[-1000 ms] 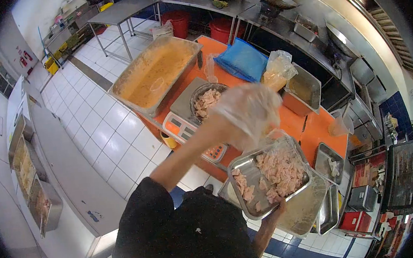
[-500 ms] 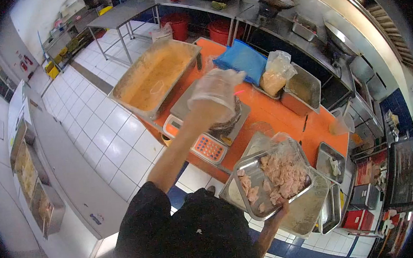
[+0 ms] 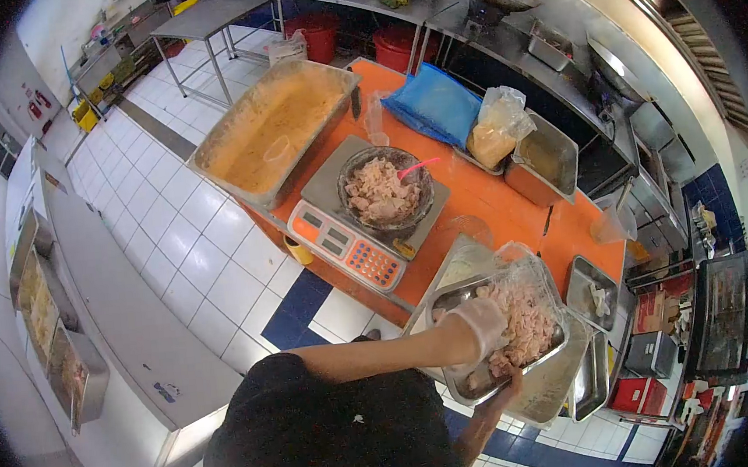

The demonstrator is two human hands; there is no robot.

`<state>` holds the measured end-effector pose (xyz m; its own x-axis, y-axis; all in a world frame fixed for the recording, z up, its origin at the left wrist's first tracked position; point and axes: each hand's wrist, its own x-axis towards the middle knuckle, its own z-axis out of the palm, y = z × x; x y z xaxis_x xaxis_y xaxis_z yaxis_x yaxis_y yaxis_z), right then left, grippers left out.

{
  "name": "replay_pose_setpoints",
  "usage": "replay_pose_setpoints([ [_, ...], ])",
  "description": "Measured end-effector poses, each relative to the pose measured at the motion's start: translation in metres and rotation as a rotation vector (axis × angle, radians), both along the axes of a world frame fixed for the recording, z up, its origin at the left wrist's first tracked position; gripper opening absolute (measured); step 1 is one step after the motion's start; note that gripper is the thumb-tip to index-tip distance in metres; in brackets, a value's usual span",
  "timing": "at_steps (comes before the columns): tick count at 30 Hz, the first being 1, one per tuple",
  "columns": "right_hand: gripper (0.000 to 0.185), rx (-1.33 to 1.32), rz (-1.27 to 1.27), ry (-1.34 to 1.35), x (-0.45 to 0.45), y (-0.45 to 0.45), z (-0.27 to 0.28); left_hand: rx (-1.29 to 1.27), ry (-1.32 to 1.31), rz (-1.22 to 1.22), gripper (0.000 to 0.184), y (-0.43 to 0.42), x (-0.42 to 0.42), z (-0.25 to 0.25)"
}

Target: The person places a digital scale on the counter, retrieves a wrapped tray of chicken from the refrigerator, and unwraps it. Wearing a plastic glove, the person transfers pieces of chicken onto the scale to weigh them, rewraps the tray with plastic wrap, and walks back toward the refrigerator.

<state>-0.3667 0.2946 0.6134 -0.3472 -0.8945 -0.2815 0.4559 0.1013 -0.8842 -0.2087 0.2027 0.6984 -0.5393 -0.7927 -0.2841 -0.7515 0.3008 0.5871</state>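
A clear plastic glove covers my left hand (image 3: 480,326), which is down in a metal tray (image 3: 467,390) of pale shredded meat (image 3: 529,327). Its fingers are hidden among the meat, so their grip does not show. My right hand (image 3: 508,390) is closed on the tray's near right edge and tilts it slightly. To the left, a dark bowl (image 3: 429,201) holds more of the meat and a pink-handled utensil (image 3: 419,167). The bowl rests on a digital scale (image 3: 346,244) with an orange keypad panel.
On the orange table (image 3: 468,200) stand a large pan with orange-brown residue (image 3: 201,159), a blue bag (image 3: 434,106), a clear bag of crumb-like stuff (image 3: 499,131) and a deep metal pan (image 3: 554,180). A small tray (image 3: 582,292) lies at the right. White counters run along the left.
My left hand has moved from above the bowl, right and down into the meat tray. The bowl's meat is now uncovered. My right hand still holds the tray.
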Motion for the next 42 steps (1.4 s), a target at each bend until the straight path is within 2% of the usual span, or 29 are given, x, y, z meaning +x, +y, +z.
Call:
replay_pose_setpoints([
  [2,0.034,0.029,-0.024,-0.061,0.005,0.000,0.005,-0.393,-0.001,-0.241,0.028,0.010,0.002,-0.028],
  [3,0.034,0.032,-0.029,-0.062,0.009,0.000,0.013,-0.390,-0.001,-0.245,0.028,0.015,0.004,-0.035],
  [5,0.029,0.094,-0.050,-0.064,0.012,-0.001,0.026,-0.532,0.385,-0.064,0.027,0.024,0.005,-0.044],
  [6,0.029,0.095,-0.048,-0.060,0.011,-0.001,0.026,-0.531,0.388,-0.062,0.027,0.022,0.005,-0.029],
  [8,0.024,0.089,-0.093,0.015,0.012,-0.001,0.024,-0.118,0.208,-0.146,0.028,0.016,0.004,0.000],
  [9,0.024,0.090,-0.092,0.016,0.005,-0.001,0.014,-0.117,0.209,-0.145,0.028,0.016,0.002,-0.009],
  [11,0.023,-0.025,0.078,-0.192,-0.007,-0.003,-0.001,-0.413,0.404,-0.209,0.028,0.014,0.000,-0.031],
  [15,0.024,0.046,-0.043,-0.086,0.002,-0.006,0.003,-0.368,0.408,-0.082,0.030,0.012,-0.003,-0.034],
  [17,0.024,0.011,-0.015,-0.064,0.003,-0.007,0.005,-0.135,0.317,-0.124,0.040,-0.011,-0.002,-0.021],
  [19,0.025,0.036,-0.043,-0.075,0.002,-0.008,-0.002,-0.466,0.287,-0.085,0.050,0.006,0.067,0.089],
  [21,0.025,0.059,-0.068,-0.082,-0.003,-0.009,-0.012,-0.995,0.549,0.066,0.054,-0.001,0.093,0.098],
  [23,0.024,0.041,-0.056,-0.084,-0.009,-0.008,-0.021,-0.948,0.504,0.295,0.048,0.002,0.117,0.117],
  [25,0.023,0.025,-0.057,-0.059,-0.005,-0.009,-0.014,-1.497,0.516,0.283,0.025,-0.036,0.139,0.109],
  [26,0.022,0.015,-0.059,-0.033,-0.002,-0.007,-0.010,-1.498,0.512,0.281,0.025,-0.059,0.148,0.093],
  [28,0.021,0.053,-0.031,-0.048,-0.004,-0.005,-0.007,-0.810,-0.152,0.544,0.031,-0.092,0.159,0.057],
  [31,0.023,0.019,0.008,-0.072,-0.004,-0.012,-0.007,-0.802,-0.240,0.508,0.031,-0.094,0.154,0.051],
  [32,0.026,-0.027,0.015,-0.086,-0.004,-0.009,-0.009,-0.795,-0.238,0.507,0.031,-0.088,0.146,0.050],
  [34,0.030,0.013,-0.006,-0.129,-0.005,-0.010,-0.013,-1.076,0.005,0.431,0.043,-0.061,0.124,0.060],
  [36,0.035,0.048,-0.026,-0.176,-0.004,-0.009,-0.014,-1.190,0.568,0.538,0.026,-0.017,0.094,0.107],
  [38,0.040,0.019,0.009,-0.110,-0.004,-0.007,-0.011,-1.067,0.417,0.207,0.033,-0.006,0.081,0.101],
  [40,0.038,0.040,-0.028,-0.107,-0.002,-0.007,-0.012,-0.673,0.248,-0.052,0.026,0.009,0.073,0.124],
  [41,0.036,0.061,-0.060,-0.106,-0.002,-0.007,-0.012,-0.673,0.249,-0.056,0.026,0.011,0.065,0.114],
  [42,0.036,0.060,-0.065,-0.106,-0.001,-0.007,-0.012,-0.491,0.197,-0.130,0.024,0.010,0.051,0.093],
])
